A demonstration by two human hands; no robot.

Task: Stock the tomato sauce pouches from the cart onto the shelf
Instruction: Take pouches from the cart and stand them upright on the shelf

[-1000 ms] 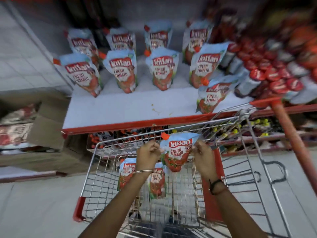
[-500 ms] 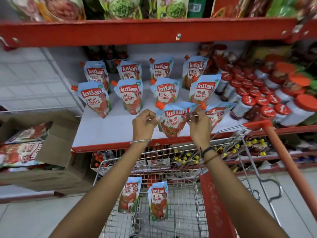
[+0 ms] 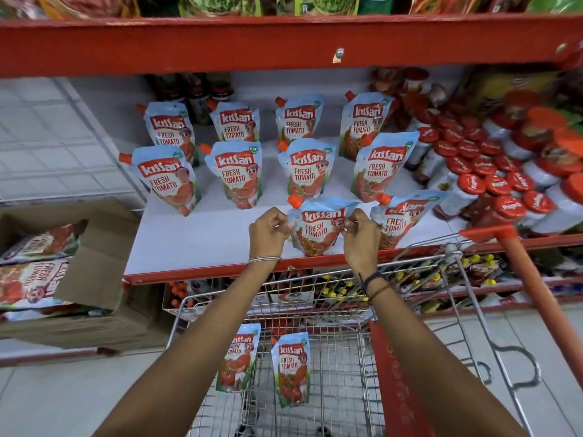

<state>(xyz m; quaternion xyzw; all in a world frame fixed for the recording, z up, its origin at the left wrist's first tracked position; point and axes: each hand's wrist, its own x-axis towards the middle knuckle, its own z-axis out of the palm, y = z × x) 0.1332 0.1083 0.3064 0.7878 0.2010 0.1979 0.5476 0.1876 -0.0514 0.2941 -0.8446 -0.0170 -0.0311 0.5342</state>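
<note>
Head view, looking down over a wire cart (image 3: 331,357) pushed up against a red-edged shelf (image 3: 205,238).

Grip: left hand (image 3: 268,231) and right hand (image 3: 359,234) each pinch a top corner of one tomato sauce pouch (image 3: 318,228), fingers closed on the film. Pouch sits near the shelf's front edge, third row, directly in front of a second-row pouch (image 3: 304,168) and just beside the front-row neighbour (image 3: 400,222) on the right. Cannot tell whether its base is fully seated on the board or still carried by the hands.

Left in cart: two pouches, one (image 3: 238,357) and another (image 3: 291,369), propped against the mesh. Task looks well along, not finished.

Risks from here, as judged:
- Pouch is soft and bottom-heavy, held only by its corners. If let go before the base spreads flat, it likely slumps forward; the front lip is close, so it could drop off into the cart or to the floor.
- Neighbour on the right already leans. A nudge from the right hand's knuckles could tip it toward the jars with red lids (image 3: 492,190).
- Pushing the pouch backward to straighten it may knock the second-row pouch behind, and that row stands closely spaced.
- Orange spout cap (image 3: 295,200) sticks out at the top left corner, close to the left fingers; snagging it on release would twist the pouch.
- Open shelf space remains to the left, so crowding to the right is avoidable.
</note>
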